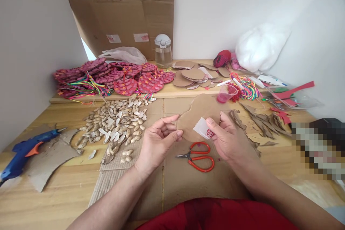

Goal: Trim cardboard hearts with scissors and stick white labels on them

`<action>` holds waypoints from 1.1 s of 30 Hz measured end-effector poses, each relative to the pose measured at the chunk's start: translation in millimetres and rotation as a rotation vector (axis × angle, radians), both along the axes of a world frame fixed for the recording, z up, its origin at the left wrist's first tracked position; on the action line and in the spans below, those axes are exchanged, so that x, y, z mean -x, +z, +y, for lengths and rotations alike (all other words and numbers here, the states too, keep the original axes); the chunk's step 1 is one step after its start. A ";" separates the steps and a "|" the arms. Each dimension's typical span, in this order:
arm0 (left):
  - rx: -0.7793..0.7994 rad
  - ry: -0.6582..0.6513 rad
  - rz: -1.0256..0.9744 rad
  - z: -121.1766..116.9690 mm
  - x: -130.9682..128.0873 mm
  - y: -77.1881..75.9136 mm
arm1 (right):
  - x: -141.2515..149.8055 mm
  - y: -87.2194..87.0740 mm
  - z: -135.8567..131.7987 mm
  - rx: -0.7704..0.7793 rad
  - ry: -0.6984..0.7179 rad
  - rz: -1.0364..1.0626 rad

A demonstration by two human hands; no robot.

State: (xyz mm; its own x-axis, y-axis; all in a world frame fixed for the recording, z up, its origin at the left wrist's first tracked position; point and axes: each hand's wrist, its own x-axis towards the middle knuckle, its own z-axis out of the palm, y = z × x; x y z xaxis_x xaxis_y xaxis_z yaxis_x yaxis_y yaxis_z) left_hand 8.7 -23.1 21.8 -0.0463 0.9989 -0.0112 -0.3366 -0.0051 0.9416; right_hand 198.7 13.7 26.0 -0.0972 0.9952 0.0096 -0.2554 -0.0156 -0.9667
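I hold a rough-cut piece of brown cardboard (pixel 198 113) in front of me with both hands. My left hand (pixel 159 140) pinches its left edge between thumb and fingers. My right hand (pixel 229 138) grips its right side, and the thumb presses on a white label with red print (pixel 204 129) that is partly peeled from the cardboard. Red-handled scissors (pixel 198 155) lie on the table just below and between my hands.
A heap of peanut shells (pixel 115 122) lies left of centre and a blue glue gun (pixel 24 151) at far left. Pink heart ornaments with coloured strings (pixel 113 77) are stacked behind. Cardboard discs (pixel 192 74), a water bottle (pixel 163 52), cardboard scraps (pixel 258 122) and a pink cup (pixel 226 93) crowd the right.
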 end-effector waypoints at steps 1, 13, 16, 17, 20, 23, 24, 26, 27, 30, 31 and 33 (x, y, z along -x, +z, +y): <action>0.002 -0.001 0.006 0.4 0.4 -0.4 | 0.1 -0.2 0.1 0.014 0.002 0.010; 0.000 -0.006 0.084 0.8 -0.3 -1.3 | -0.4 1.2 0.9 0.079 0.019 0.032; -0.016 0.020 0.102 0.0 0.6 -2.1 | 0.9 4.0 -0.7 0.092 0.008 0.014; -0.022 0.025 0.111 -0.3 1.0 -2.2 | 1.5 4.7 -1.3 0.085 0.016 0.023; -0.031 0.028 0.139 -0.9 1.8 -1.4 | 3.1 7.7 -3.3 0.069 0.033 0.070; -0.013 0.021 0.166 -0.7 1.6 -0.4 | 4.0 11.1 -5.0 0.080 0.032 0.065; -0.011 0.015 0.176 -0.5 1.5 -0.3 | 4.1 11.4 -5.2 0.079 0.034 0.062; -0.014 0.009 0.196 -0.3 1.4 -0.5 | 4.4 9.7 -5.1 0.068 0.028 0.069; -0.018 0.009 0.203 -0.2 1.5 -0.8 | 4.5 7.6 -4.6 0.062 0.024 0.077; -0.016 0.019 0.210 -0.1 1.8 -1.7 | 4.0 -1.8 -2.5 0.064 0.023 0.077; -0.011 0.021 0.208 0.0 2.0 -1.9 | 3.6 -5.2 -1.7 0.068 0.032 0.072; 0.004 0.021 0.203 0.5 2.4 -2.3 | 2.4 -10.8 -0.1 0.068 0.058 0.065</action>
